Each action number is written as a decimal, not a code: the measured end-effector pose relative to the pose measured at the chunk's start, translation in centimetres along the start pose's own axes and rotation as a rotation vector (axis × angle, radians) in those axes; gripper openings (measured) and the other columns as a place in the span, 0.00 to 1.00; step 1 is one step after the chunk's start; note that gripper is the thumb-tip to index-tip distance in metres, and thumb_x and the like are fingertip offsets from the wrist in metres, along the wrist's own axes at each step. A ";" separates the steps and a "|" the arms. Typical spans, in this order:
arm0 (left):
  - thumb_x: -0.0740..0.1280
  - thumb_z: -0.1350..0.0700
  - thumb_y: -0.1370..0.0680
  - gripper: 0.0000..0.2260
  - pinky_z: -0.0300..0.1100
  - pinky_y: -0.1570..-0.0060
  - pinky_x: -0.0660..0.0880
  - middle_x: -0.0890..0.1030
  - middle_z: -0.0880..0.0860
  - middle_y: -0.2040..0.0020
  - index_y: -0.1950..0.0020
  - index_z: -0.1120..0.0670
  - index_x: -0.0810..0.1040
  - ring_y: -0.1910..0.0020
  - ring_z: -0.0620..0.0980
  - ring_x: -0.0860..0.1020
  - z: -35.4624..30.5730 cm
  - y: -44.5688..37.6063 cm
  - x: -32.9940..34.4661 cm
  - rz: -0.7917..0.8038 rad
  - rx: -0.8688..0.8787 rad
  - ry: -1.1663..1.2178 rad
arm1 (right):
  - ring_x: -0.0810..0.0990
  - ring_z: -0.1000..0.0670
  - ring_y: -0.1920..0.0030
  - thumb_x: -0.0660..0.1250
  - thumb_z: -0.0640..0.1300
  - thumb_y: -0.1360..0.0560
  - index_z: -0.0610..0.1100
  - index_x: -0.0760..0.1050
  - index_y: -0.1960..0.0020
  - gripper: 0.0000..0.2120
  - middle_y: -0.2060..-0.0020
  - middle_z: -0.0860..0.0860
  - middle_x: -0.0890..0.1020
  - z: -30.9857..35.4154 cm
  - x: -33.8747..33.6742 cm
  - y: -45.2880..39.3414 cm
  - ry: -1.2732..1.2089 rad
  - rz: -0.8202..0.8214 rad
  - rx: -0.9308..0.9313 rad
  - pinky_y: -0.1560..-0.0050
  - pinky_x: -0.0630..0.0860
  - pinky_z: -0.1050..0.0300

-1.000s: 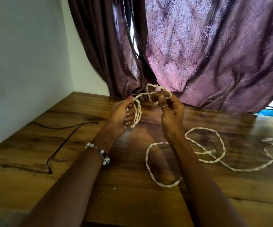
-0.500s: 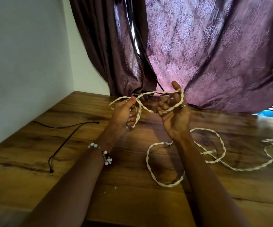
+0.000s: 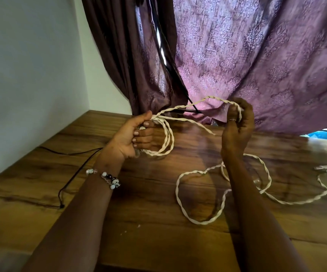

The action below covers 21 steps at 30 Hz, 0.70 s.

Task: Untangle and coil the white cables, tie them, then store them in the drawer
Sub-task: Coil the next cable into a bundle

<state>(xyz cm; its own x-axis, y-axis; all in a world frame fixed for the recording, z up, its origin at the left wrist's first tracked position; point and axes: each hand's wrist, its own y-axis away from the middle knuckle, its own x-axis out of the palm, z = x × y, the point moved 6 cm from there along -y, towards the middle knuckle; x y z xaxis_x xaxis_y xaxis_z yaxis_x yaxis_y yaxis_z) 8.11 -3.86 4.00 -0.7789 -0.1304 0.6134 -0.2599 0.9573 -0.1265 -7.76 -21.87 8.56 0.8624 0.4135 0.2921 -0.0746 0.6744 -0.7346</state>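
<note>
**Twisted white cable held between both hands**

Left hand [image 3: 133,136] curled round a small coil [image 3: 163,143] of twisted white cable [image 3: 198,219]. Right hand [image 3: 237,124] pinching a raised loop of the same cable. Remaining length lying in loose loops on the grained wooden table [image 3: 139,222]. Thin black cord [image 3: 76,173] at left. Patterned purple curtain [image 3: 256,55] behind.
</note>
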 end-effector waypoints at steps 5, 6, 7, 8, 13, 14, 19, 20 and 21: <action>0.62 0.51 0.21 0.16 0.36 0.84 0.57 0.64 0.49 0.81 0.66 0.56 0.71 0.83 0.44 0.59 -1.5 0.8 -0.8 0.264 0.000 0.231 | 0.77 0.41 0.60 0.57 0.37 0.25 0.47 0.71 0.37 0.17 0.59 0.45 0.77 -1.0 0.2 0.6 0.599 0.100 -0.333 0.61 0.71 0.52; 0.59 0.51 0.19 0.17 0.37 0.82 0.58 0.63 0.49 0.80 0.65 0.57 0.72 0.82 0.45 0.60 -2.0 1.1 -1.1 0.298 0.020 0.278 | 0.76 0.39 0.60 0.57 0.38 0.26 0.47 0.70 0.36 0.19 0.59 0.42 0.76 -1.4 0.8 0.9 0.748 0.146 -0.380 0.63 0.69 0.53; 0.57 0.51 0.18 0.18 0.38 0.81 0.59 0.63 0.50 0.79 0.65 0.58 0.72 0.81 0.46 0.61 -2.5 1.2 -1.4 0.298 0.053 0.306 | 0.76 0.38 0.61 0.58 0.40 0.26 0.47 0.69 0.35 0.19 0.58 0.40 0.75 -1.4 1.4 1.2 0.857 0.194 -0.413 0.64 0.68 0.53; 0.57 0.50 0.18 0.18 0.38 0.81 0.59 0.63 0.50 0.79 0.65 0.58 0.72 0.81 0.46 0.60 -2.9 1.3 -1.9 0.276 0.094 0.323 | 0.77 0.37 0.61 0.60 0.42 0.25 0.46 0.68 0.35 0.18 0.58 0.38 0.75 -1.5 2.1 1.5 0.917 0.244 -0.437 0.65 0.68 0.52; 0.58 0.49 0.21 0.19 0.35 0.85 0.58 0.66 0.48 0.82 0.69 0.55 0.70 0.84 0.43 0.57 -3.7 1.2 -3.2 0.050 0.360 0.404 | 0.75 0.39 0.68 0.64 0.35 0.26 0.48 0.59 0.28 0.30 0.54 0.38 0.75 -0.4 4.3 2.7 0.980 0.329 -0.531 0.72 0.63 0.56; 0.59 0.49 0.22 0.18 0.35 0.86 0.58 0.66 0.48 0.82 0.70 0.55 0.70 0.85 0.44 0.60 -3.8 1.2 -3.2 0.028 0.397 0.432 | 0.74 0.39 0.69 0.62 0.33 0.27 0.48 0.58 0.28 0.30 0.53 0.38 0.74 -0.4 4.6 3.0 0.970 0.353 -0.565 0.73 0.62 0.57; 0.54 0.52 0.18 0.24 0.34 0.87 0.57 0.64 0.47 0.82 0.74 0.55 0.69 0.86 0.44 0.62 -4.5 1.7 -4.6 -0.134 0.550 0.597 | 0.82 0.44 0.62 0.62 0.29 0.27 0.53 0.63 0.37 0.26 0.52 0.48 0.78 -0.3 5.0 3.2 0.522 0.534 -0.221 0.66 0.78 0.47; 0.53 0.52 0.18 0.25 0.34 0.87 0.57 0.64 0.47 0.82 0.74 0.55 0.69 0.86 0.44 0.61 -4.6 1.9 -5.0 -0.168 0.571 0.637 | 0.83 0.48 0.67 0.63 0.27 0.28 0.51 0.64 0.42 0.24 0.56 0.49 0.79 0.1 5.0 3.0 0.350 0.514 -0.068 0.71 0.77 0.53; 0.52 0.52 0.17 0.26 0.34 0.87 0.57 0.64 0.47 0.82 0.75 0.55 0.68 0.86 0.44 0.61 -4.5 2.0 -5.3 -0.200 0.580 0.668 | 0.81 0.49 0.74 0.64 0.26 0.28 0.49 0.64 0.46 0.23 0.60 0.45 0.79 0.5 5.1 3.0 0.159 0.503 0.096 0.79 0.72 0.58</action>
<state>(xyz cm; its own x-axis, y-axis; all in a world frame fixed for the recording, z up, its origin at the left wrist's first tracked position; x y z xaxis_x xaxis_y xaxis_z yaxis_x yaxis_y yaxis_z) 14.26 -0.09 4.03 -0.2421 0.0693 0.9678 -0.7427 0.6286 -0.2308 -3.79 -17.47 8.18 0.7732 0.6072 -0.1830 -0.5368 0.4728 -0.6988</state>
